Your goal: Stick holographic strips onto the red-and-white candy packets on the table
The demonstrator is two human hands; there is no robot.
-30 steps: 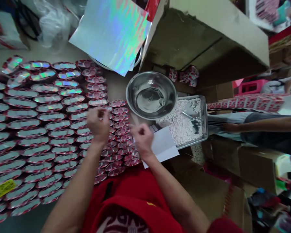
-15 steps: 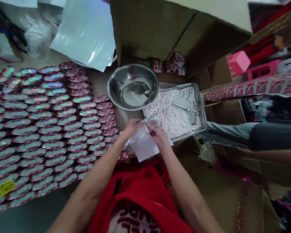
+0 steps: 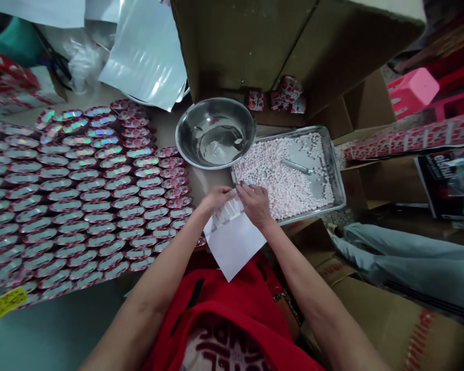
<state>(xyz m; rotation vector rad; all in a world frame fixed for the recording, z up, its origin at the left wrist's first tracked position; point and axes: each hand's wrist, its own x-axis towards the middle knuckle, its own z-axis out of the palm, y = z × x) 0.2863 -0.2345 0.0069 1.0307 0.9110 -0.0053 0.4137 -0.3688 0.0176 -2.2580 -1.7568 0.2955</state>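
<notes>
My left hand (image 3: 218,198) is closed on the upper left edge of a white sheet (image 3: 235,239), whose upper part carries a row of pale, label-like strips. At the sheet's top right corner, the fingers of my right hand (image 3: 255,202) pinch together, close to my left fingertips. Whatever lies between the fingertips is too small to make out. The sheet hangs tilted in front of a metal tray (image 3: 334,170) spread with small whitish-pink pellets. In the tray lies a slim metallic tool (image 3: 297,166). A steel bowl (image 3: 215,133) stands just beyond my hands, overlapping the tray's corner.
Rows of small red-and-white packs (image 3: 88,201) cover the table at left. A large cardboard box (image 3: 247,46) stands behind the bowl, with a few red packs (image 3: 286,94) inside. Glossy sheets (image 3: 147,56) lie at upper left. A person's grey-clad leg (image 3: 410,257) is at right.
A clear, shiny film at the sheet's top has dropped from sight. My right hand has moved up to the sheet's top edge, fingers closer together. The view has shifted slightly.
</notes>
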